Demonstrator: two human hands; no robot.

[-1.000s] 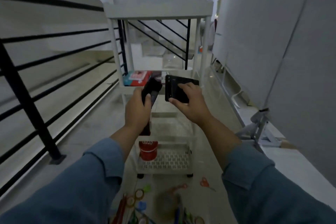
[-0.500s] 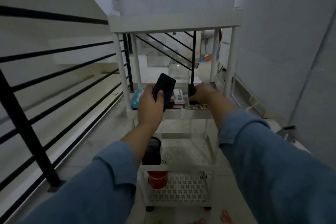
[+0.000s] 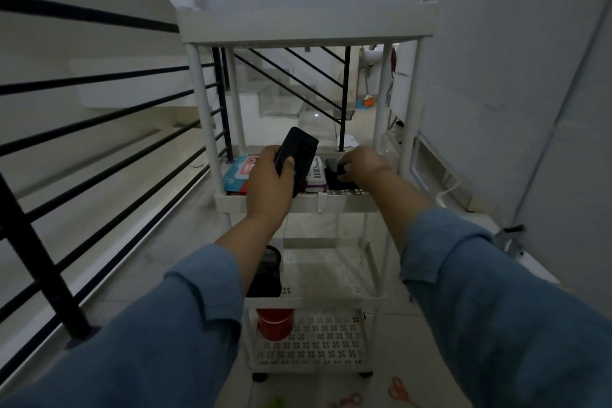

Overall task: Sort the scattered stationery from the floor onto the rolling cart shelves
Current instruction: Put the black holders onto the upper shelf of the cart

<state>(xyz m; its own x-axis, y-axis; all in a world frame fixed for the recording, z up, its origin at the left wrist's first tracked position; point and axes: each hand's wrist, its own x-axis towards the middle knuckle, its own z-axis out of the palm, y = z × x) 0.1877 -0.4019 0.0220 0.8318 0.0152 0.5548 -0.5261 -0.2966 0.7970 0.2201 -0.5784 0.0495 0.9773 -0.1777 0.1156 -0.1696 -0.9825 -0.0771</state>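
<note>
A white rolling cart point(image 3: 410, 129) with several shelves stands in front of me. My left hand point(image 3: 268, 189) holds a flat black case point(image 3: 296, 152) tilted up over the second shelf point(image 3: 347, 202). My right hand point(image 3: 362, 164) rests on a second black case point(image 3: 336, 180) that lies on that shelf's right side, fingers curled over its top. A blue and red box point(image 3: 236, 175) lies at the shelf's left, and a white labelled box point(image 3: 316, 177) lies between them, partly hidden by the held case.
A black pot point(image 3: 268, 272) sits on the third shelf, a red cup point(image 3: 275, 325) on the bottom one. Orange scissors point(image 3: 399, 391) and small items lie on the floor by the cart. Black railing point(image 3: 36, 252) runs on the left, a grey wall on the right.
My right hand brought its black case from mid-air down onto the second shelf. My left hand rose with its case to shelf height. My view moved closer to the cart.
</note>
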